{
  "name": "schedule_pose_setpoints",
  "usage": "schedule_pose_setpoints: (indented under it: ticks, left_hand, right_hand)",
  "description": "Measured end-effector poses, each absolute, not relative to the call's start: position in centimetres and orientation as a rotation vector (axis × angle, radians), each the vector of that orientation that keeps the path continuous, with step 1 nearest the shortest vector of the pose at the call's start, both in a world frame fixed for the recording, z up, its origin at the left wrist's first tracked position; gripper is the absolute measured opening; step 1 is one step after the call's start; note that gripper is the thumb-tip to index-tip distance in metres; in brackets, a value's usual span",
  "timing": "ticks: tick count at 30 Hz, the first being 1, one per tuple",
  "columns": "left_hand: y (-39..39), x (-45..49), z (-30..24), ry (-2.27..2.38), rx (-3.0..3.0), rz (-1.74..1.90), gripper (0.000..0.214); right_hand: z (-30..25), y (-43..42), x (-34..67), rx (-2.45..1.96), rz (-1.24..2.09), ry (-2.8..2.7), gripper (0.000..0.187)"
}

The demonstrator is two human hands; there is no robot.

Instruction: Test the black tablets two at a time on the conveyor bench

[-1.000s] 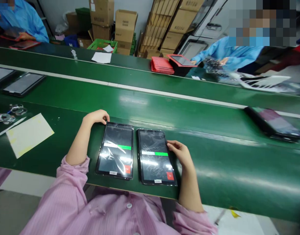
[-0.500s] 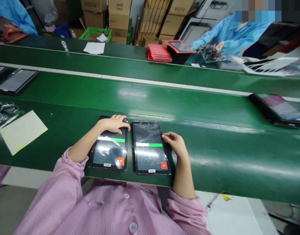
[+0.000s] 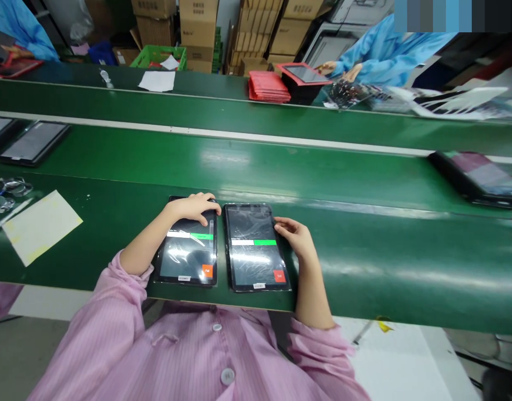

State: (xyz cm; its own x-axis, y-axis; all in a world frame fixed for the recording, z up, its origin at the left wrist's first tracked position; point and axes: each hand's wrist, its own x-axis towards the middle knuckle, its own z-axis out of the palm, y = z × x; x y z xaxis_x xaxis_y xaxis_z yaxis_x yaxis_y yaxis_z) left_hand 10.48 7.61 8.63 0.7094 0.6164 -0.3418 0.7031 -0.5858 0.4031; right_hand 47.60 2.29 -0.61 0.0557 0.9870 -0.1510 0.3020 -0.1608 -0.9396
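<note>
Two black tablets in clear film lie side by side on the green bench, both screens lit with a white and green bar and a red-orange square. My left hand (image 3: 193, 208) lies across the top of the left tablet (image 3: 187, 259), its fingers curled over the upper right edge and the thumb apart over the screen. A small grey vertical bar shows on that screen near the edge. At the right tablet (image 3: 251, 223), my right hand (image 3: 295, 233) has its fingers bent together, tips touching the upper right edge. Both tablets lie flat.
Tablets (image 3: 34, 142) ride the green belt (image 3: 239, 161) at far left, and a tablet stack (image 3: 481, 178) at right. A yellowish sheet (image 3: 43, 228) lies left, beside clear round pieces (image 3: 14, 186). Across the belt, a person in blue (image 3: 377, 55) works near red cases (image 3: 268, 86).
A grey vertical bar has appeared on the left tablet's screen. The tablets on the belt have shifted slightly right. My hands keep almost the same places; the person across has moved their hands.
</note>
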Motion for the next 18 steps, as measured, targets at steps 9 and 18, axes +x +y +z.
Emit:
schedule_pose_setpoints:
  ticks: [9,18]
  left_hand:
    - [7.6,11.0,9.0,1.020,2.358,-0.282,0.048]
    - [10.6,4.1,6.5,1.204,2.186,0.468,0.036]
  right_hand:
    - [-0.9,2.3,47.6,-1.591,1.117,-1.284,0.044]
    - [-0.7,2.7,47.8,-1.545,1.029,-1.152,0.043]
